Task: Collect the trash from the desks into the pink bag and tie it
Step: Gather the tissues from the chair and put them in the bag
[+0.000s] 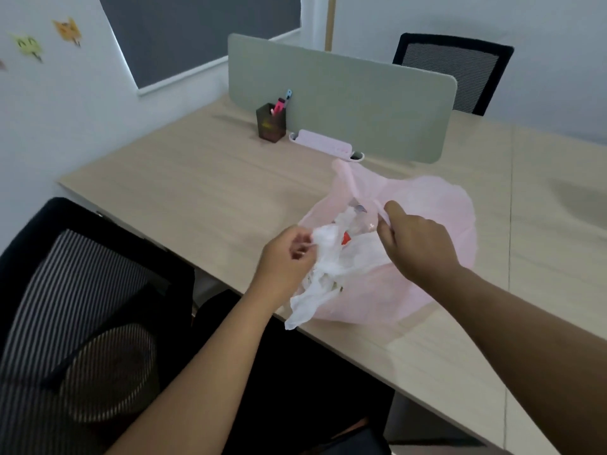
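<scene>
The pink bag (pixel 430 205) lies on the wooden desk (pixel 197 185), near its front edge, with its mouth open toward me. White crumpled plastic trash (pixel 328 257) and something red show inside the opening; a white piece hangs over the desk edge. My left hand (pixel 285 257) pinches the bag's rim on the left side of the opening. The right side is gripped by my right hand (pixel 417 241), which holds a pink handle strip. A second handle stands up behind the opening.
A dark pen holder (pixel 271 124) with markers and a pink-white power strip (pixel 323 144) sit by the grey-green divider (pixel 345 96). A black mesh chair (pixel 82 307) stands at my left, another chair (pixel 456 70) behind the divider.
</scene>
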The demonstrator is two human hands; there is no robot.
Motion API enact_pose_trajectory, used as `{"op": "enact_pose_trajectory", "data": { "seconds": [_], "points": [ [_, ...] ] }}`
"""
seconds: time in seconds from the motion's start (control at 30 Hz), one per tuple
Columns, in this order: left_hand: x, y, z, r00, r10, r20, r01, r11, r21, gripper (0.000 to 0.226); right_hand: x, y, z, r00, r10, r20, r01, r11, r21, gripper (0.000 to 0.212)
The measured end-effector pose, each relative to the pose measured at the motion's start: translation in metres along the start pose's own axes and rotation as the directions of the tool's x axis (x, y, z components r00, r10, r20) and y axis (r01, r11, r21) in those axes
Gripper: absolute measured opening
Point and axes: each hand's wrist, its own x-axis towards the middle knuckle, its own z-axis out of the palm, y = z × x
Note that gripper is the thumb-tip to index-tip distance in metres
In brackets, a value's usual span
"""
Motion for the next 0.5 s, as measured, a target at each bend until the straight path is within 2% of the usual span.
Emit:
{"op": "enact_pose_trajectory", "data": {
  "seconds": [0.07,0.1,0.13,0.2,0.27,0.3,0.37,0.43,0.5],
  "points": [
    [0.009,0.022,0.010,0.985,-0.024,0.173,0.039,0.996,-0.086,0.029,-0.001,0.000,-0.006,0.999,0.035,0.001,-0.035,0.999,0.004,0.018],
    [0.012,0.024,0.013,0.984,-0.053,0.168,0.070,0.993,-0.099,0.029,-0.001,0.000,-0.010,0.999,0.045,-0.003,-0.045,0.999,0.008,0.018],
    [0.013,0.021,0.013,0.992,-0.092,0.090,0.099,0.992,-0.083,0.029,-0.001,0.001,-0.012,0.999,0.053,-0.009,-0.053,0.998,0.018,0.018],
    [0.009,-0.003,0.009,0.972,-0.218,-0.083,0.224,0.971,0.076,0.043,-0.001,0.003,-0.015,0.997,0.075,-0.032,-0.073,0.996,0.059,0.018],
    [-0.006,-0.030,0.007,0.919,-0.381,-0.099,0.394,0.893,0.216,0.070,-0.002,0.005,-0.019,0.993,0.108,-0.049,-0.102,0.988,0.112,0.018],
    [-0.015,-0.041,0.009,0.884,-0.460,-0.083,0.467,0.862,0.198,0.077,-0.004,0.006,-0.022,0.991,0.121,-0.055,-0.112,0.984,0.135,0.018],
    [-0.023,-0.054,0.013,0.816,-0.569,-0.096,0.567,0.822,-0.053,0.065,-0.006,0.006,-0.030,0.988,0.136,-0.072,-0.123,0.978,0.168,0.019],
    [-0.020,-0.052,0.017,0.715,-0.699,-0.024,0.651,0.678,-0.341,0.047,-0.005,0.010,-0.045,0.982,0.152,-0.108,-0.129,0.973,0.192,0.017],
    [-0.004,-0.041,0.016,0.687,-0.722,0.079,0.678,0.599,-0.426,0.031,0.000,0.017,-0.065,0.971,0.185,-0.154,-0.151,0.966,0.209,0.016]
  ]
}}
